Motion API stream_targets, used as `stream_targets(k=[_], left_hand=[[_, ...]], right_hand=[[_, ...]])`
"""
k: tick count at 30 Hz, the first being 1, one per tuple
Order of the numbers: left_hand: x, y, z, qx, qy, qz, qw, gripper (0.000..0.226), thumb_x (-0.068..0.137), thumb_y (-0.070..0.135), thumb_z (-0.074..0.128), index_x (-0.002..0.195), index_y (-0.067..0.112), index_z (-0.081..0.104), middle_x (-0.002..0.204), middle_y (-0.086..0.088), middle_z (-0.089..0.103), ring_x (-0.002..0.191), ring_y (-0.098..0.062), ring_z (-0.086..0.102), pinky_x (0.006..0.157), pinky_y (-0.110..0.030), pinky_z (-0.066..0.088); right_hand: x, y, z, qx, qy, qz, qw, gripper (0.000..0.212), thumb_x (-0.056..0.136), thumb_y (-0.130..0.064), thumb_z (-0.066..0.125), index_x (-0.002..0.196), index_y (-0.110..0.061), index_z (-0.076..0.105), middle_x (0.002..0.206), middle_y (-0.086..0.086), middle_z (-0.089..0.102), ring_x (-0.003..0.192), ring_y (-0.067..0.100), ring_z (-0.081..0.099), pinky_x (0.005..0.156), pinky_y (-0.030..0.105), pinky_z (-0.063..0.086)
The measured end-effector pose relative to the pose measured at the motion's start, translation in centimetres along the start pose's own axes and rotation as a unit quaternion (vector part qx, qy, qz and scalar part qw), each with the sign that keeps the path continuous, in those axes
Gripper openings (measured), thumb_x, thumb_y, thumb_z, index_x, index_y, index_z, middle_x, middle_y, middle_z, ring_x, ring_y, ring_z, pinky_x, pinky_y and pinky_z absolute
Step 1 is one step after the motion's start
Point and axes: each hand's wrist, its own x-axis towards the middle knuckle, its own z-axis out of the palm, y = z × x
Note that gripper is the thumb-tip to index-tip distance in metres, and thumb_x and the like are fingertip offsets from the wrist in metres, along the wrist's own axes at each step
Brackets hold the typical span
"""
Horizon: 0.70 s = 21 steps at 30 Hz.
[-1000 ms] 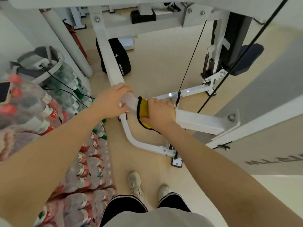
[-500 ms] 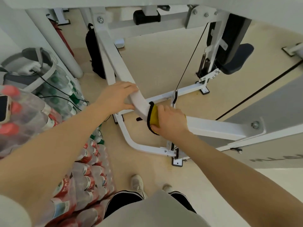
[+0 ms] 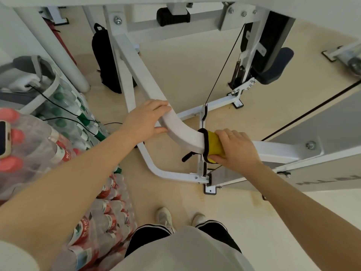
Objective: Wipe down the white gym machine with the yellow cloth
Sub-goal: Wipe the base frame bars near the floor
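Observation:
A white bent beam of the gym machine [image 3: 183, 133] runs from upper left down to the right across the middle of the view. The yellow cloth with a black edge [image 3: 213, 146] is wrapped round this beam just past its bend. My right hand [image 3: 236, 148] grips the cloth and the beam, fingers over the top and thumb underneath. My left hand [image 3: 146, 119] holds the beam higher up at the bend, fingers curled over its top edge.
Shrink-wrapped packs of water bottles [image 3: 93, 202] are stacked at the left, with a phone [image 3: 3, 138] on top. A black cable [image 3: 222, 67] runs up from the base frame [image 3: 168, 173]. A black bag [image 3: 106, 61] leans behind the beam. My feet [image 3: 164, 217] stand on beige floor.
My right hand has slid the cloth to the right along the beam, away from the bend. My left hand stays at the bend. The camera has tilted a little.

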Motion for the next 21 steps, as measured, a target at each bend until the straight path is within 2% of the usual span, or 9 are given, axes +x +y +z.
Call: stream_targets(k=[3, 6, 8, 11, 13, 15, 17, 19, 21], left_hand=[[-0.2, 0.4, 0.4, -0.007, 0.002, -0.009, 1.000, 0.060, 0.072, 0.018, 0.077, 0.125, 0.002, 0.055, 0.134, -0.014, 0.050, 0.122, -0.034, 0.045, 0.095, -0.047, 0.043], [-0.1, 1.6, 0.3, -0.014, -0.013, -0.035, 0.999, 0.069, 0.073, 0.022, 0.075, 0.132, 0.001, 0.045, 0.141, -0.013, 0.039, 0.131, -0.030, 0.033, 0.101, -0.046, 0.037], [-0.2, 2.1, 0.5, -0.021, -0.033, -0.050, 0.998, 0.082, 0.073, 0.028, 0.075, 0.139, 0.002, 0.035, 0.148, -0.010, 0.028, 0.137, -0.027, 0.023, 0.106, -0.042, 0.032], [-0.8, 2.8, 0.9, -0.048, -0.070, -0.084, 0.993, 0.100, 0.073, 0.041, 0.073, 0.147, 0.005, 0.015, 0.156, -0.005, 0.007, 0.143, -0.020, 0.002, 0.114, -0.037, 0.016], [-1.1, 3.8, 1.3, -0.049, -0.071, -0.106, 0.991, 0.105, 0.072, 0.047, 0.071, 0.147, 0.007, 0.011, 0.157, -0.005, 0.001, 0.144, -0.021, -0.003, 0.116, -0.035, 0.007], [-1.1, 5.3, 1.6, -0.051, -0.041, -0.105, 0.992, 0.100, 0.071, 0.047, 0.072, 0.146, 0.007, 0.020, 0.155, -0.008, 0.012, 0.143, -0.026, 0.004, 0.116, -0.038, 0.006], [-1.0, 6.9, 2.0, -0.043, 0.004, -0.062, 0.997, 0.086, 0.071, 0.041, 0.076, 0.138, 0.005, 0.038, 0.146, -0.012, 0.034, 0.138, -0.032, 0.023, 0.114, -0.044, 0.011], [-0.9, 8.2, 3.0, -0.014, 0.034, -0.014, 0.999, 0.070, 0.066, 0.035, 0.081, 0.123, 0.002, 0.055, 0.128, -0.016, 0.053, 0.123, -0.037, 0.044, 0.108, -0.053, 0.021], [-0.9, 9.3, 4.0, -0.004, 0.039, -0.013, 0.999, 0.061, 0.063, 0.031, 0.083, 0.112, 0.001, 0.062, 0.115, -0.017, 0.061, 0.110, -0.038, 0.055, 0.102, -0.055, 0.028]], right_hand=[[1.3, -1.7, 0.0, -0.020, -0.011, -0.005, 1.000, 0.058, 0.081, -0.058, 0.056, 0.118, -0.015, 0.045, 0.113, 0.002, 0.055, 0.103, 0.024, 0.053, 0.086, 0.034, 0.035], [3.2, -5.1, 0.3, -0.002, 0.024, -0.010, 1.000, 0.054, 0.086, -0.054, 0.051, 0.120, -0.014, 0.040, 0.116, 0.002, 0.053, 0.105, 0.023, 0.052, 0.083, 0.032, 0.033], [3.6, -6.0, 0.4, 0.010, 0.046, -0.018, 0.999, 0.058, 0.088, -0.051, 0.050, 0.127, -0.010, 0.037, 0.120, 0.004, 0.052, 0.107, 0.025, 0.052, 0.084, 0.033, 0.034], [2.0, -3.5, 0.4, 0.028, 0.054, -0.063, 0.996, 0.066, 0.083, -0.047, 0.060, 0.134, -0.010, 0.039, 0.121, 0.006, 0.054, 0.108, 0.027, 0.053, 0.088, 0.035, 0.037], [0.0, -0.4, 0.6, 0.009, 0.057, -0.060, 0.997, 0.067, 0.073, -0.044, 0.073, 0.125, -0.009, 0.051, 0.110, 0.008, 0.062, 0.097, 0.030, 0.060, 0.084, 0.037, 0.044], [-1.8, 3.2, 1.0, 0.006, 0.050, -0.023, 0.998, 0.066, 0.067, -0.044, 0.078, 0.118, -0.009, 0.056, 0.106, 0.009, 0.065, 0.093, 0.031, 0.063, 0.085, 0.041, 0.047], [-3.6, 6.4, 0.9, 0.005, 0.027, 0.010, 1.000, 0.066, 0.071, -0.047, 0.075, 0.122, -0.011, 0.054, 0.114, 0.009, 0.063, 0.102, 0.031, 0.060, 0.093, 0.043, 0.042], [-5.0, 8.7, 0.8, 0.009, 0.017, 0.046, 0.999, 0.067, 0.074, -0.049, 0.071, 0.126, -0.012, 0.051, 0.121, 0.008, 0.060, 0.110, 0.031, 0.055, 0.098, 0.043, 0.037], [-5.7, 9.5, 1.0, -0.006, 0.014, 0.079, 0.997, 0.068, 0.074, -0.049, 0.071, 0.127, -0.011, 0.051, 0.122, 0.009, 0.059, 0.112, 0.032, 0.053, 0.099, 0.044, 0.036]])
